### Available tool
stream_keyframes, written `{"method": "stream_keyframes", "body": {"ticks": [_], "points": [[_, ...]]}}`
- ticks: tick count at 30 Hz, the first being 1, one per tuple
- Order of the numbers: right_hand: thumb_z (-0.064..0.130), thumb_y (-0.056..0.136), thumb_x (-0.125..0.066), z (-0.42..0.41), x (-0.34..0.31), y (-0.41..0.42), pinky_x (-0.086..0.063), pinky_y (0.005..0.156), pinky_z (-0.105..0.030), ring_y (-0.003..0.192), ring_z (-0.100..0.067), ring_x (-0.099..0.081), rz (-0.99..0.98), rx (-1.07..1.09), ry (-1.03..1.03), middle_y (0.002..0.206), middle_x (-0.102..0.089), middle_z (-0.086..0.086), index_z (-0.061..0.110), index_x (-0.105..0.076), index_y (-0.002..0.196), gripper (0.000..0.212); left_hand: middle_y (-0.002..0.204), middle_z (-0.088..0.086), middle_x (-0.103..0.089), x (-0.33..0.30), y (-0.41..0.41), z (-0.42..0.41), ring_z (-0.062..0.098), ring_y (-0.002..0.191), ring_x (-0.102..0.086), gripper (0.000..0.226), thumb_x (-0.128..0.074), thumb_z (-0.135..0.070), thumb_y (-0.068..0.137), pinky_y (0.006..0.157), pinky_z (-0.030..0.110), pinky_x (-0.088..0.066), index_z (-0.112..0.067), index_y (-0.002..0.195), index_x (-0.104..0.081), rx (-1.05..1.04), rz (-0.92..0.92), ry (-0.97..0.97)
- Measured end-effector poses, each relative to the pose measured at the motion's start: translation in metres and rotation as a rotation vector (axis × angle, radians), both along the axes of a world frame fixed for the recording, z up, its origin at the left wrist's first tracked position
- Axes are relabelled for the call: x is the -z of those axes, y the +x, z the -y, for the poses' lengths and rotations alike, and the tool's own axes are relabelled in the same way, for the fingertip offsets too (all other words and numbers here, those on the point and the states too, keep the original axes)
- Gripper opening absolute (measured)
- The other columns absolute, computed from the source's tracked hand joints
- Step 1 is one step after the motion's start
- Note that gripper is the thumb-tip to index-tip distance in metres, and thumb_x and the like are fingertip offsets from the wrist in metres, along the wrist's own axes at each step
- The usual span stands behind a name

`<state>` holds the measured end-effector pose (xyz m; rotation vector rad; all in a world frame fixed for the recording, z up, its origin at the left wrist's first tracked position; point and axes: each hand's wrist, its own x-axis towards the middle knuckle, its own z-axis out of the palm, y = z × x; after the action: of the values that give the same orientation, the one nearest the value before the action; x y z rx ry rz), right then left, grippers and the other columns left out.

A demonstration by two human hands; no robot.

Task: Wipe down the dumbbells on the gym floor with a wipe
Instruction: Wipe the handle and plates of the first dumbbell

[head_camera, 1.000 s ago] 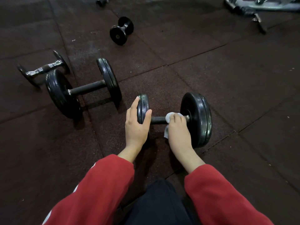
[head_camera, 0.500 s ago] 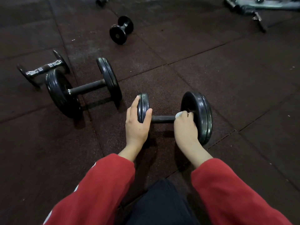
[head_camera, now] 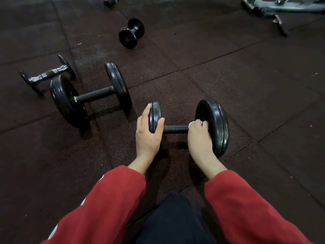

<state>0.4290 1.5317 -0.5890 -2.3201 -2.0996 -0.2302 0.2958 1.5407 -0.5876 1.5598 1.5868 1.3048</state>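
A black dumbbell (head_camera: 175, 128) lies on the dark rubber floor right in front of me. My left hand (head_camera: 148, 136) grips its left plate, thumb on the inner face. My right hand (head_camera: 199, 136) presses a white wipe (head_camera: 191, 123) against the inner face of the right plate (head_camera: 218, 125), where the handle meets it. Only a small edge of the wipe shows above my fingers. A second large black dumbbell (head_camera: 91, 95) lies to the left. A small chrome-handled dumbbell (head_camera: 46, 74) sits behind it, and a short black one (head_camera: 131, 33) lies farther back.
Metal gym equipment (head_camera: 263, 7) lies at the top right corner. Another dark object (head_camera: 110, 0) sits at the top edge. My red sleeves and dark trousers fill the bottom of the view. The floor is made of dark rubber tiles (head_camera: 246, 76) with seams.
My right hand slid the wipe along the handle from its middle to the right plate. The wipe is now mostly hidden under my fingers. The left hand kept its hold.
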Motion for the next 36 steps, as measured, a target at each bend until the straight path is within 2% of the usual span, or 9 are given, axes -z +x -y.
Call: {"method": "stream_keyframes", "body": {"ticks": [4, 8, 10, 12, 15, 22, 27, 31, 36], "points": [[-0.001, 0.082, -0.038, -0.002, 0.004, -0.005, -0.038, 0.079, -0.03, 0.084, -0.028, -0.056, -0.088, -0.056, 0.049, 0.09, -0.062, -0.012, 0.005, -0.065, 0.096, 0.031, 0.122, -0.014, -0.039, 0.001, 0.0, 0.0, -0.015, 0.108, -0.032, 0.061, -0.049, -0.04, 0.083, 0.085, -0.012, -0.016, -0.02, 0.139, -0.039, -0.005, -0.003, 0.009], [-0.008, 0.091, -0.04, -0.002, 0.004, -0.033, -0.027, 0.098, -0.035, 0.118, -0.034, -0.042, -0.479, -0.233, -0.131, 0.124, -0.049, -0.025, -0.009, -0.05, 0.121, 0.031, 0.124, -0.012, -0.042, 0.001, 0.001, -0.002, -0.011, 0.109, -0.033, 0.067, -0.042, -0.052, 0.081, 0.082, -0.012, -0.015, -0.019, 0.139, -0.039, -0.01, 0.004, 0.006], [-0.011, 0.086, -0.047, -0.002, 0.008, -0.038, -0.036, 0.101, -0.036, 0.115, -0.038, -0.049, -0.523, -0.276, -0.037, 0.12, -0.056, -0.025, -0.011, -0.054, 0.119, 0.034, 0.124, -0.013, -0.041, 0.002, 0.001, -0.002, -0.018, 0.108, -0.031, 0.07, -0.036, -0.056, 0.08, 0.083, -0.012, -0.016, -0.018, 0.139, -0.04, -0.004, 0.017, 0.021], [-0.002, 0.083, -0.057, -0.007, 0.012, -0.036, -0.046, 0.097, -0.034, 0.107, -0.036, -0.056, -0.443, -0.339, 0.015, 0.111, -0.063, -0.019, -0.008, -0.059, 0.116, 0.034, 0.123, -0.014, -0.04, 0.004, 0.0, -0.003, -0.021, 0.107, -0.03, 0.069, -0.032, -0.054, 0.081, 0.085, -0.011, -0.017, -0.016, 0.138, -0.042, -0.001, 0.026, 0.037], [0.009, 0.094, -0.046, -0.019, 0.004, -0.033, -0.038, 0.1, -0.028, 0.115, -0.026, -0.044, -0.4, -0.37, -0.066, 0.119, -0.058, -0.009, 0.004, -0.056, 0.121, 0.029, 0.122, -0.013, -0.041, 0.006, -0.001, -0.003, -0.019, 0.107, -0.031, 0.066, -0.029, -0.051, 0.084, 0.088, -0.01, -0.018, -0.015, 0.137, -0.043, -0.009, 0.025, 0.047], [0.006, 0.096, -0.035, -0.05, -0.024, -0.041, -0.037, 0.092, -0.033, 0.108, -0.029, -0.055, -0.155, -0.381, -0.238, 0.117, -0.062, -0.012, 0.005, -0.061, 0.109, 0.029, 0.126, -0.006, -0.044, 0.009, -0.002, -0.003, -0.017, 0.11, -0.032, 0.063, -0.031, -0.045, 0.086, 0.093, -0.007, -0.019, -0.009, 0.136, -0.043, 0.004, 0.001, 0.076], [0.004, 0.092, -0.041, -0.033, -0.006, -0.034, -0.033, 0.094, -0.029, 0.108, -0.029, -0.048, -0.35, -0.364, -0.149, 0.116, -0.06, -0.011, 0.006, -0.061, 0.112, 0.028, 0.129, -0.003, -0.045, 0.008, -0.002, -0.003, -0.017, 0.11, -0.031, 0.063, -0.032, -0.045, 0.086, 0.093, -0.008, -0.018, -0.01, 0.137, -0.043, -0.003, -0.016, 0.078], [0.002, 0.084, -0.056, -0.014, 0.023, -0.031, -0.046, 0.096, -0.034, 0.107, -0.035, -0.054, -0.547, -0.369, 0.08, 0.114, -0.065, -0.016, -0.003, -0.062, 0.117, 0.034, 0.127, -0.008, -0.042, 0.009, -0.002, -0.002, -0.018, 0.111, -0.031, 0.062, -0.032, -0.046, 0.086, 0.093, -0.007, -0.018, -0.012, 0.137, -0.042, 0.0, -0.014, 0.078], [0.005, 0.078, -0.035, 0.011, 0.05, -0.018, -0.047, 0.097, -0.035, 0.118, -0.027, -0.039, -0.363, -0.475, 0.128, 0.121, -0.063, -0.019, -0.003, -0.063, 0.116, 0.048, 0.126, -0.012, -0.04, 0.009, -0.002, -0.001, -0.02, 0.111, -0.03, 0.061, -0.032, -0.046, 0.087, 0.092, -0.008, -0.018, -0.012, 0.137, -0.042, 0.001, -0.011, 0.087]]}}
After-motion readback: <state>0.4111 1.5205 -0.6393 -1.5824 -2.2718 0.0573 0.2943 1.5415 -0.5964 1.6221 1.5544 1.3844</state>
